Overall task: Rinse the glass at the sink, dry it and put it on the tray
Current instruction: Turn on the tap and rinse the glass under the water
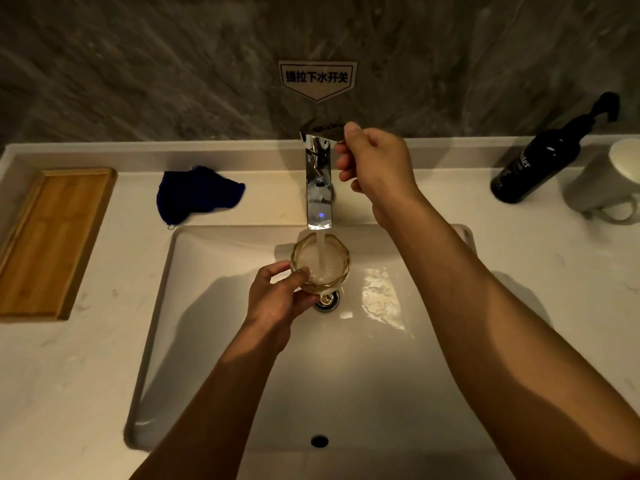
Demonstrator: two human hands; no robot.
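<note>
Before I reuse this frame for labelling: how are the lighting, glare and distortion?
Head view: dim, warm light; glare on the wet sink basin and chrome faucet; both arms cast shadows into the basin; wide-angle bending at the counter edges; the wall looks smeared.

tray (52,237) tan wood | cloth (194,194) dk blue | bottle (540,164) blk | wall (138,64) gray marbled

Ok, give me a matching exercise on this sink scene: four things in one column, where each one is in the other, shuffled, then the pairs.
Things:
1. glass
2. cloth
3. tray
4. bottle

Places:
A. counter, far left
B. under the running tap, held in the left hand
C. counter, right of the tap, beside a mug
D. counter, between tray and tap

Pairs: 1-B, 2-D, 3-A, 4-C
</note>
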